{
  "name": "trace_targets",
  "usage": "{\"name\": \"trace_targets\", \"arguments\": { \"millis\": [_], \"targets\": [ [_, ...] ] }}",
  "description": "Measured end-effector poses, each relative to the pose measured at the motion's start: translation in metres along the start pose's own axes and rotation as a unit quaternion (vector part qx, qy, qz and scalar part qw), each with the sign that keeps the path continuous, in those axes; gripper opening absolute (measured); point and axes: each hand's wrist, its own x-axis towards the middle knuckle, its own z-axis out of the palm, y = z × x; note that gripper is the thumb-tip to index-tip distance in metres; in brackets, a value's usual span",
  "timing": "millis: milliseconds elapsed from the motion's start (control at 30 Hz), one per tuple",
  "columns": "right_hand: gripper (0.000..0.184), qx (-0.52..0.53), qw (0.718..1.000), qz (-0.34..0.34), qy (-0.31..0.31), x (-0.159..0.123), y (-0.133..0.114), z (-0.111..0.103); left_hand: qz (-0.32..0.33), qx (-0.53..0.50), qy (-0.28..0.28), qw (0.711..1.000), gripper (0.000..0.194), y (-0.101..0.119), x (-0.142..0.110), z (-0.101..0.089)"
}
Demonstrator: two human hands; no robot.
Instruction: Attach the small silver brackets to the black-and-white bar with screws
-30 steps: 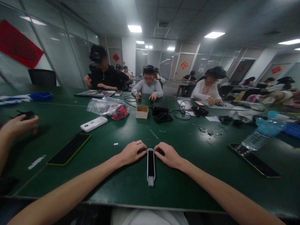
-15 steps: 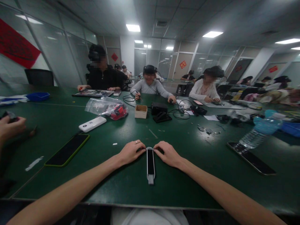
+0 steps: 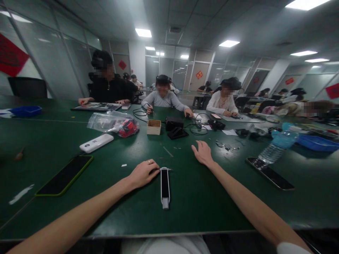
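Observation:
A slim device with a black face, a white rim and a pale grey end [image 3: 165,188] lies on the table in front of me, its long side pointing away. A thin rod or pin [image 3: 170,169] sticks out at the right of its far end. My left hand [image 3: 144,173] rests on the table with thumb and fingertips pinched at the device's far left corner. Away from it to the right, my right hand [image 3: 203,153] reaches forward over the table, thumb apart from the fingers, near some small metal bits [image 3: 227,145].
A small open box [image 3: 154,127] and a black stand [image 3: 178,133] stand ahead. On the left lie a white device [image 3: 96,143] and a green-edged phone [image 3: 65,176]. To the right a water bottle [image 3: 274,148] leans over another phone [image 3: 275,177]. Several people sit opposite.
My right hand has let go of the device's far end and moved forward and right. The left hand stays at the device. The view has turned slightly right; a co-worker's hand left view.

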Motion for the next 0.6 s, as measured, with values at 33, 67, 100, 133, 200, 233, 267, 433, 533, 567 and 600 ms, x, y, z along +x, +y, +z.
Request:
{"name": "trace_targets", "arguments": {
  "millis": [33, 67, 100, 133, 200, 233, 267, 433, 533, 567, 600],
  "targets": [
    [0.06, -0.021, 0.999, 0.046, 0.016, 0.008, 0.017, 0.001, -0.001, -0.001, -0.002, 1.0, 0.02, 0.0, 0.0, 0.0],
    [0.062, -0.039, 0.994, 0.099, 0.036, 0.016, 0.034, 0.001, -0.002, -0.002, -0.003, 1.0, 0.02, 0.0, 0.0, 0.0],
    [0.064, -0.049, 0.986, 0.153, 0.047, 0.021, 0.051, 0.0, -0.002, -0.003, -0.002, 1.0, 0.02, 0.0, 0.0, 0.0],
    [0.067, -0.052, 0.979, 0.187, 0.059, 0.025, 0.067, -0.002, -0.001, -0.005, 0.0, 1.0, 0.02, 0.0, 0.0, 0.0],
    [0.071, -0.053, 0.961, 0.26, 0.08, 0.03, 0.097, -0.011, 0.002, -0.006, 0.005, 1.0, 0.02, -0.001, 0.0, 0.0],
    [0.074, -0.052, 0.952, 0.291, 0.085, 0.032, 0.111, -0.016, 0.004, -0.007, 0.007, 1.0, 0.02, -0.001, 0.0, 0.001],
    [0.076, -0.05, 0.942, 0.319, 0.088, 0.032, 0.124, -0.021, 0.006, -0.008, 0.009, 1.0, 0.02, -0.001, 0.0, 0.001],
    [0.079, -0.036, 0.923, 0.379, 0.051, 0.04, 0.171, -0.039, 0.006, -0.012, 0.011, 1.0, 0.019, -0.002, 0.0, 0.002],
    [0.084, -0.024, 0.936, 0.351, -0.01, 0.05, 0.182, -0.038, 0.005, -0.009, 0.012, 1.0, 0.019, -0.001, 0.001, 0.003],
    [0.084, -0.021, 0.941, 0.336, -0.027, 0.054, 0.184, -0.036, 0.005, -0.008, 0.012, 1.0, 0.019, -0.001, 0.001, 0.003],
    [0.083, -0.019, 0.946, 0.32, -0.041, 0.058, 0.185, -0.033, 0.006, -0.008, 0.012, 1.0, 0.019, -0.001, 0.001, 0.004]
  ]
}}
